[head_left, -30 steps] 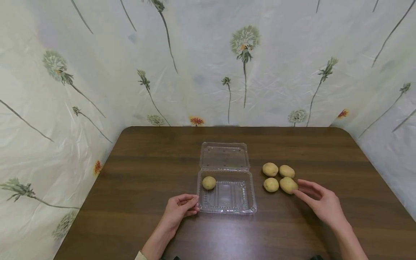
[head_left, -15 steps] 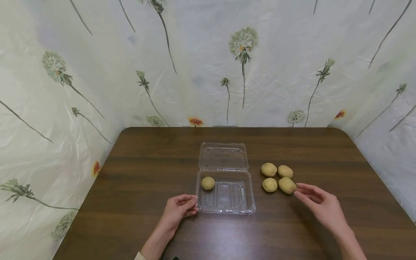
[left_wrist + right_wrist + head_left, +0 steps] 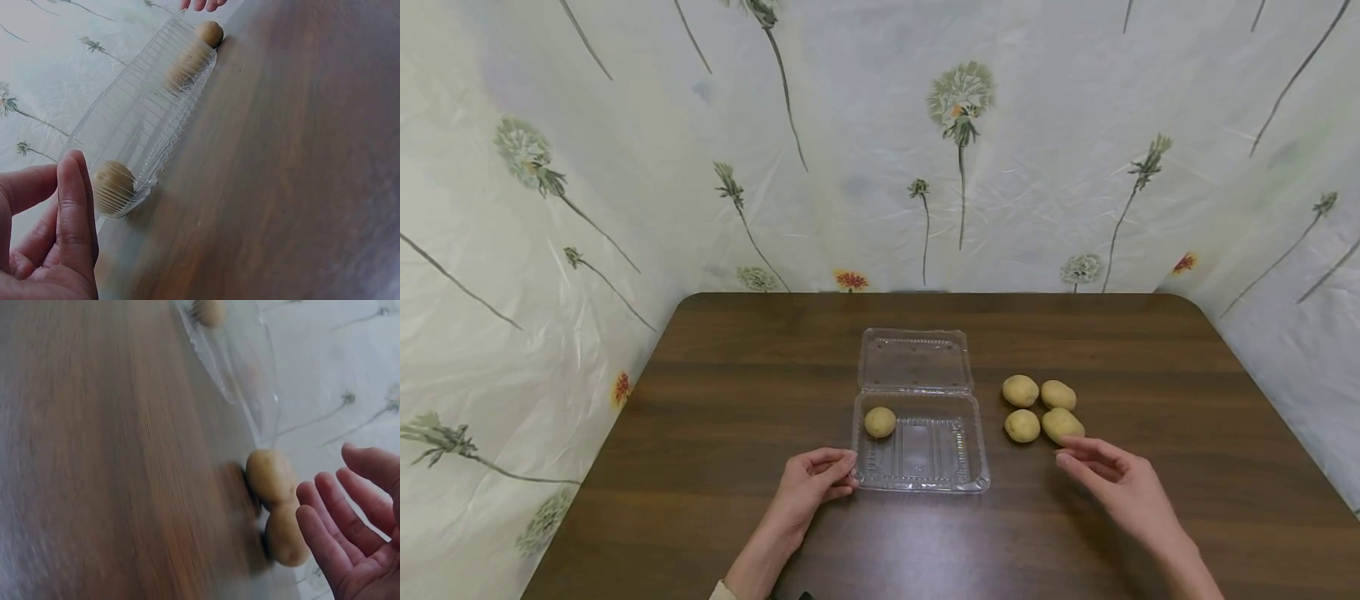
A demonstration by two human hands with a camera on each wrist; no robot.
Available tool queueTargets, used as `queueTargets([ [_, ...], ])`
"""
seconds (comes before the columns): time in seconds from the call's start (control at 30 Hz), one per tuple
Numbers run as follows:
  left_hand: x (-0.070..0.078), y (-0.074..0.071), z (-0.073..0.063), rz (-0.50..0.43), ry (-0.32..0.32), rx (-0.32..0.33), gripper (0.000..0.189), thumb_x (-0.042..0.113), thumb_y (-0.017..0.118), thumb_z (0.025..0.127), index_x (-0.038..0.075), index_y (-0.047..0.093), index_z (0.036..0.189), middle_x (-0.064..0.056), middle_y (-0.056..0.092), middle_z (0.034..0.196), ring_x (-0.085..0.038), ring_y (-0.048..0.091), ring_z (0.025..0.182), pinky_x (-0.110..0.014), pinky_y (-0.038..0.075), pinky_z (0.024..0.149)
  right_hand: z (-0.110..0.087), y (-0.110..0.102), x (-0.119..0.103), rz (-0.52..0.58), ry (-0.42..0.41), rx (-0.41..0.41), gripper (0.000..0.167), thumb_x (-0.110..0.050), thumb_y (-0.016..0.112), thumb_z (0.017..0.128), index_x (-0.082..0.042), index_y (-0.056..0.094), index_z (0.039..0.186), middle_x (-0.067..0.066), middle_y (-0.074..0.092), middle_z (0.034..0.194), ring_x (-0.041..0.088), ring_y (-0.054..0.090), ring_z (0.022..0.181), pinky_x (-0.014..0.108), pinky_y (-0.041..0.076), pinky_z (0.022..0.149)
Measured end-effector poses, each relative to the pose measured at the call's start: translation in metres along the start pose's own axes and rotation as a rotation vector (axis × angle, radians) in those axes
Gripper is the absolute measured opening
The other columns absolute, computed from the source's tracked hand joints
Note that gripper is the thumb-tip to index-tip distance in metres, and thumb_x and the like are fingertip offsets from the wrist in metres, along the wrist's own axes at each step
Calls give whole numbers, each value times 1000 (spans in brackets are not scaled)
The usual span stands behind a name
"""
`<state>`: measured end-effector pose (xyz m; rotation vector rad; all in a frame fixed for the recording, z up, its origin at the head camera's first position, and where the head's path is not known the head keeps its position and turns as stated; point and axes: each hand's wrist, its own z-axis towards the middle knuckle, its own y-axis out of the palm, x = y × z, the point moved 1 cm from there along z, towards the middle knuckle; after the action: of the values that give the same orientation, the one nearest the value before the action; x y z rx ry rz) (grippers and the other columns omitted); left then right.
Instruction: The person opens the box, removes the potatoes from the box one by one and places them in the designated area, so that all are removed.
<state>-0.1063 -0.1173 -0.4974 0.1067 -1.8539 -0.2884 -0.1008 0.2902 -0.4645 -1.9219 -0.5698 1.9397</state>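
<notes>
A clear plastic clamshell container (image 3: 917, 483) lies on the table with its lid (image 3: 916, 360) folded back. Inside, toward the left, rests one potato (image 3: 880, 422). My left hand (image 3: 814, 483) pinches the container's rim at the front left corner; the left wrist view shows thumb and fingers (image 3: 74, 206) on that edge. To the right of the container several potatoes sit in a tight group. My right hand (image 3: 1116, 483) is just in front of the nearest potato (image 3: 1062, 424), holding nothing. In the right wrist view its fingers (image 3: 340, 515) are extended and spread.
Dark wood-grain table (image 3: 737, 375) with rounded far corners holds everything. Behind it and along the sides hangs a pale curtain (image 3: 850, 125) printed with dandelions. Other potatoes in the group (image 3: 1020, 391) stand close to the container's right side.
My right hand has moved left and toward the near side, from the right of the front right potato to just in front of it. The left hand stays on the container.
</notes>
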Motion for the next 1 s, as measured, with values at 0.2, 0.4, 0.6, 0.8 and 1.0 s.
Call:
queueTargets([
  [0.2, 1, 1, 1, -1, 6, -3, 40, 15, 72, 91, -15, 61, 115, -10, 69, 84, -15, 67, 74, -26, 58, 71, 2, 6, -6, -20, -47, -3, 38, -32, 68, 94, -8, 66, 122, 6, 71, 109, 4, 66, 97, 18, 53, 75],
  [0.4, 1, 1, 1, -5, 11, -8, 39, 15, 72, 91, -15, 61, 114, -11, 69, 84, -15, 67, 74, -26, 58, 70, 3, 14, -18, -22, -77, -29, 35, -31, 69, 93, -12, 67, 122, 4, 71, 109, 7, 66, 98, 20, 52, 76],
  [0.6, 1, 1, 2, -9, 10, -4, 39, 13, 72, 90, -16, 61, 113, -11, 68, 83, -15, 67, 73, -26, 58, 70, 3, 25, -23, 3, -119, -49, 33, -30, 70, 92, -10, 68, 119, 5, 71, 110, 10, 67, 98, 20, 52, 80],
  [0.8, 0, 1, 1, -11, 10, -6, 39, 13, 72, 91, -16, 61, 113, -11, 69, 83, -15, 67, 73, -26, 58, 70, 2, 37, -24, -9, -136, -48, 31, -29, 72, 91, -12, 70, 116, 2, 72, 105, 8, 67, 98, 20, 52, 80],
  [1.0, -2, 0, 2, -6, 0, 0, 39, 15, 72, 91, -15, 61, 113, -9, 68, 83, -15, 67, 73, -26, 58, 70, 1, 45, -29, -14, -159, -43, 29, -28, 73, 90, -12, 71, 114, -1, 72, 105, 9, 66, 100, 21, 52, 82],
])
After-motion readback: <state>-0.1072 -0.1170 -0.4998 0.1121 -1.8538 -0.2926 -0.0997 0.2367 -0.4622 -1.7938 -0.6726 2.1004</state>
